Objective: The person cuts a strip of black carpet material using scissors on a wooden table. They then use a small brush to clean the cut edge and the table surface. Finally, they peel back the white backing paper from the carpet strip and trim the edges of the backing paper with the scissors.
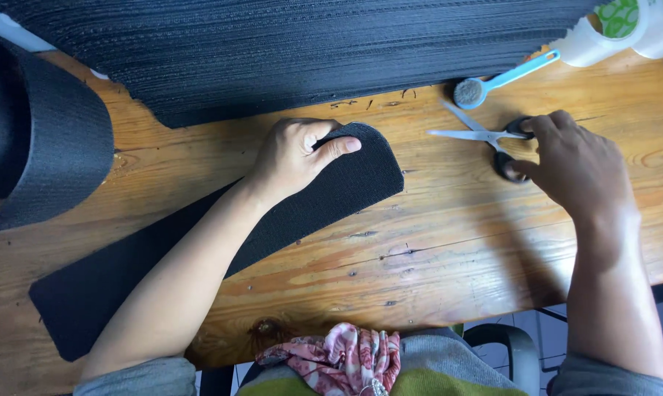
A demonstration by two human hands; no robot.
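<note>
- Two bare hands at work over a wooden table; the scissors serve as landmark.
- Left hand, well left of the scissors: palm down on the rounded end of a long black strip, thumb lying along the top edge, fingers curled over the far rim. Pressing or gripping the strip; which one, cannot tell for sure.
- Strip lies flat on the table, running from left of the scissors down toward the near left edge.
- Right hand, at the scissors' handle end: fingertips touch the black loops, fingers bent around them. Blades are parted, lying on the wood, tips pointing left toward the strip.
- Just beyond the scissors: a small brush with a light blue handle, head down on the table.
- Farther up and right of the scissors: white bottles with green labels.
- Beyond the scissors, across the far side: a wide sheet of ribbed black material.
- Far left of the scissors: a roll of the same dark stuff.
</note>
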